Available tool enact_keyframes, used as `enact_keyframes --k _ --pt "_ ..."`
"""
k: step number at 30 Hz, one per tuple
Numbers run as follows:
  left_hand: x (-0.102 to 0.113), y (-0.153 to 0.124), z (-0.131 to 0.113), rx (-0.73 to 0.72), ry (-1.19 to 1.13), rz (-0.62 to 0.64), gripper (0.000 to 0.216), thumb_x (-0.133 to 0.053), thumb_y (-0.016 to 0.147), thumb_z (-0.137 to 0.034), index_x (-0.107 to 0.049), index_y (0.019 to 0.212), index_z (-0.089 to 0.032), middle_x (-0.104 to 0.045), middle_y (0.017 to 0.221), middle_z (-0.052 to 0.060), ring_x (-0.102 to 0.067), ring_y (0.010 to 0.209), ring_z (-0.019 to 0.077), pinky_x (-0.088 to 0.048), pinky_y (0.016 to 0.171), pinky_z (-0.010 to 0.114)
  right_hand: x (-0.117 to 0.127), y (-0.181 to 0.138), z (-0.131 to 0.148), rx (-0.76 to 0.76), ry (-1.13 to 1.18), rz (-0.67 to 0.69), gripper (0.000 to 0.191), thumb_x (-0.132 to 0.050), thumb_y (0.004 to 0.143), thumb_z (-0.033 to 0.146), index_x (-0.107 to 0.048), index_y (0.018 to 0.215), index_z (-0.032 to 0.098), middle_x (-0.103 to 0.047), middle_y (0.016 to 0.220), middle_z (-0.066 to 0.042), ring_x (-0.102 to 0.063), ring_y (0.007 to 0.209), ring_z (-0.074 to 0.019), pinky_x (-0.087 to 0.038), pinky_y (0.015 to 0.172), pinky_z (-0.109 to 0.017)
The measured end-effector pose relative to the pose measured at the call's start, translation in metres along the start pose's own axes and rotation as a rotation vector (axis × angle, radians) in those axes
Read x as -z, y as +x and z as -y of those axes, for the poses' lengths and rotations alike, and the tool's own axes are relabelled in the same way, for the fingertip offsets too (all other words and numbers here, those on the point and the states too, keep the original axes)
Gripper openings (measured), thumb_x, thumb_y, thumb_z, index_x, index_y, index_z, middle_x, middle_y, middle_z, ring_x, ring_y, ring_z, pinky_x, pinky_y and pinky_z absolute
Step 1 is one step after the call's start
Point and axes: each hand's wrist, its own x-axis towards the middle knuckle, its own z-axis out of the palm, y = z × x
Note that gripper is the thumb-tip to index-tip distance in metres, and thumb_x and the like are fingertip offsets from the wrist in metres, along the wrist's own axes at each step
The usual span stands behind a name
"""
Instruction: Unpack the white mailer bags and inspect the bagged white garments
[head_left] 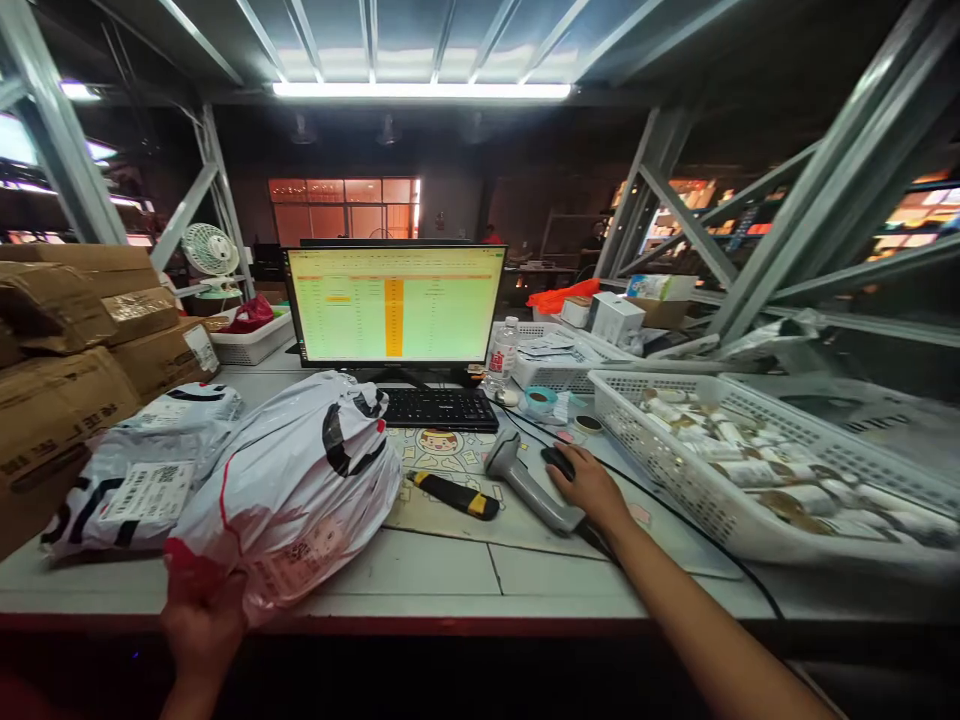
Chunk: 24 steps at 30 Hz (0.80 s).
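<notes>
Fingers of the left hand are closed on the near left corner of a bulging white plastic bag, which lies on the left part of the desk; what fills it I can't see. Over to the right, the right hand has its fingers curved round a black mouse, gripping it on the patterned mat. Just left of that hand lies a grey scanner, and further left a black-and-yellow cutter.

Beyond the bag are the keyboard and a lit monitor. A clear bottle stands right of the screen. On the right, a large white basket holds a heap of small white-and-brown rolls; a farther basket holds flat packets. Far left, another basket carries something dark red. Labelled parcels sit left of the bag, with cardboard boxes stacked beyond them, contents hidden.
</notes>
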Motion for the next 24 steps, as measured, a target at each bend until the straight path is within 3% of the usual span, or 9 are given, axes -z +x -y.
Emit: enact_keyframes --k 5,14,24 --pt "-0.003 -0.001 -0.006 -0.019 0.021 -0.068 0.037 -0.072 0.067 -0.051 -0.049 0.074 -0.023 -0.052 0.068 -0.003 -0.052 0.065 0.018 -0.046 0.07 0.036 0.011 -0.005 0.012 -0.032 -0.033 0.051 0.049 -0.055 0.099 0.038 -0.064 0.142 0.018 -0.059 0.146 -0.018 -0.062 0.129 -0.0333 -0.052 0.109 -0.047" --pt "-0.001 0.002 -0.013 0.093 0.02 -0.053 0.04 -0.073 0.06 -0.051 -0.056 0.079 -0.021 -0.058 0.076 0.0 -0.055 0.07 0.0201 -0.046 0.071 0.038 0.016 -0.008 0.018 -0.058 -0.049 0.061 0.046 -0.056 0.097 0.036 -0.067 0.141 0.023 -0.058 0.148 -0.015 -0.063 0.127 -0.0329 -0.055 0.104 -0.045" --pt "-0.001 0.004 -0.017 0.038 0.039 -0.069 0.035 -0.071 0.062 -0.05 -0.053 0.074 -0.022 -0.053 0.068 -0.001 -0.052 0.065 0.0189 -0.045 0.067 0.037 0.018 -0.009 0.019 -0.054 -0.043 0.065 0.045 -0.056 0.098 0.036 -0.067 0.14 0.023 -0.058 0.149 -0.015 -0.062 0.129 -0.0324 -0.054 0.105 -0.045"
